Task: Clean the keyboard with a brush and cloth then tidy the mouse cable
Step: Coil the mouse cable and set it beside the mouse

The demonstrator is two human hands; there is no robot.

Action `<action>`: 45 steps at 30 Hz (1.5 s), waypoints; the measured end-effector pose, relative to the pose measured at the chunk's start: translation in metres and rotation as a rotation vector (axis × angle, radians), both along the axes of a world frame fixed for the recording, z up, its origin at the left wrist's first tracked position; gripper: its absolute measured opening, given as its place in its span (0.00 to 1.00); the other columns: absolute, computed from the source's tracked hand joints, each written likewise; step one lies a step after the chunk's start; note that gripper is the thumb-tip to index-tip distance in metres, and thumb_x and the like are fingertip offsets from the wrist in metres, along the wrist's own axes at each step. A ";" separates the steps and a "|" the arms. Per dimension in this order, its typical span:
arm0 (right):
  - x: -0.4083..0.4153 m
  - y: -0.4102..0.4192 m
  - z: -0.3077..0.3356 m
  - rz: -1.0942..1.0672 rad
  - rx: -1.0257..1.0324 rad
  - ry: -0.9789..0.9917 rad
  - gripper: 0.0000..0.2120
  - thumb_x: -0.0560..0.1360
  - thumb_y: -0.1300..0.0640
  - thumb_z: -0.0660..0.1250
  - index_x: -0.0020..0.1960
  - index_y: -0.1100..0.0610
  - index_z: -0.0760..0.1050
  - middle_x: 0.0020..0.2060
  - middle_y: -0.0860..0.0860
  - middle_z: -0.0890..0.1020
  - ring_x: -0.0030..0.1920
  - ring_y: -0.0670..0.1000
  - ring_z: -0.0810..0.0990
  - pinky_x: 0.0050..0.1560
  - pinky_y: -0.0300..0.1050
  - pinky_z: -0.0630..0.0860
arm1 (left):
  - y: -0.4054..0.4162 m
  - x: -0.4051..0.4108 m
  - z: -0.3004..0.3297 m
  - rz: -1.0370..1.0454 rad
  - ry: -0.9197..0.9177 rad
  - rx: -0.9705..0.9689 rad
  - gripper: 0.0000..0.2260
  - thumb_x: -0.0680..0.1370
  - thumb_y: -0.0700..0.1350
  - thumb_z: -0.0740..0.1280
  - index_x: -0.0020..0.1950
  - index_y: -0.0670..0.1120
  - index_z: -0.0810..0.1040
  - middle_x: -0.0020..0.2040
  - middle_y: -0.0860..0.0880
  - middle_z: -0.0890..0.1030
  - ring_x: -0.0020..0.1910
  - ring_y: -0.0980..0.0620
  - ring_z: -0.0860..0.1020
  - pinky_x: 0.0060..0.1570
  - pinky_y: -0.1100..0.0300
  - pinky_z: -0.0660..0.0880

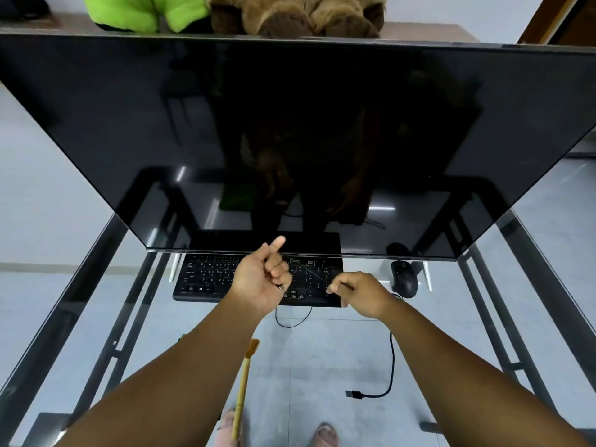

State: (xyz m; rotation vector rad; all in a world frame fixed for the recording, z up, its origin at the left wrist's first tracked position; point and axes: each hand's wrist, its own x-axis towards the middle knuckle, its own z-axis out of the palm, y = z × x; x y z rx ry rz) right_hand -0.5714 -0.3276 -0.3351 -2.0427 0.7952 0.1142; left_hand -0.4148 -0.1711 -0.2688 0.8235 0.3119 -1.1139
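Observation:
A black keyboard (209,279) lies on the glass desk (338,356) under the monitor's lower edge. To its right sits a black mouse (404,280); its black cable (392,359) trails toward me and ends in a loose USB plug (354,394). A wooden-handled brush (244,379) lies on the glass near me, bristles pointing away. My left hand (261,279) and my right hand (361,293) hover over the keyboard's right half, and a thin wire-like tie (311,271) is stretched between their pinched fingers. My left index finger sticks up. No cloth is in view.
A large dark monitor (290,140) fills the upper half of the view and overhangs the keyboard. A second black cable (292,321) loops out from the keyboard's front edge. Plush toys (290,14) sit behind the monitor. Feet (325,433) show through the glass.

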 end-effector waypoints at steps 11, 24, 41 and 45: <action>-0.022 0.002 0.033 0.181 0.167 0.165 0.11 0.79 0.50 0.63 0.44 0.51 0.82 0.26 0.44 0.71 0.30 0.43 0.69 0.31 0.32 0.65 | -0.001 0.016 -0.012 0.554 -0.110 0.402 0.12 0.84 0.41 0.49 0.58 0.41 0.71 0.44 0.43 0.83 0.43 0.50 0.82 0.38 0.65 0.74; -0.006 -0.017 0.102 0.099 0.352 -0.274 0.08 0.78 0.57 0.66 0.46 0.54 0.84 0.30 0.52 0.72 0.31 0.46 0.63 0.36 0.35 0.65 | 0.016 -0.020 -0.037 -0.550 -0.441 0.292 0.14 0.84 0.40 0.53 0.62 0.32 0.71 0.48 0.31 0.82 0.45 0.37 0.83 0.58 0.47 0.76; -0.005 -0.008 0.033 -0.103 0.161 0.070 0.11 0.80 0.51 0.64 0.47 0.56 0.81 0.33 0.50 0.79 0.22 0.43 0.66 0.27 0.36 0.62 | 0.016 -0.012 0.000 -0.139 -0.019 -0.224 0.16 0.82 0.50 0.54 0.43 0.45 0.76 0.23 0.52 0.65 0.20 0.56 0.60 0.37 0.61 0.72; -0.016 -0.003 0.029 -0.023 0.244 0.163 0.10 0.80 0.54 0.64 0.47 0.57 0.82 0.30 0.51 0.76 0.22 0.46 0.62 0.26 0.38 0.60 | 0.011 0.000 -0.002 0.307 0.008 -0.023 0.15 0.84 0.47 0.52 0.49 0.43 0.75 0.32 0.50 0.71 0.26 0.54 0.67 0.47 0.55 0.74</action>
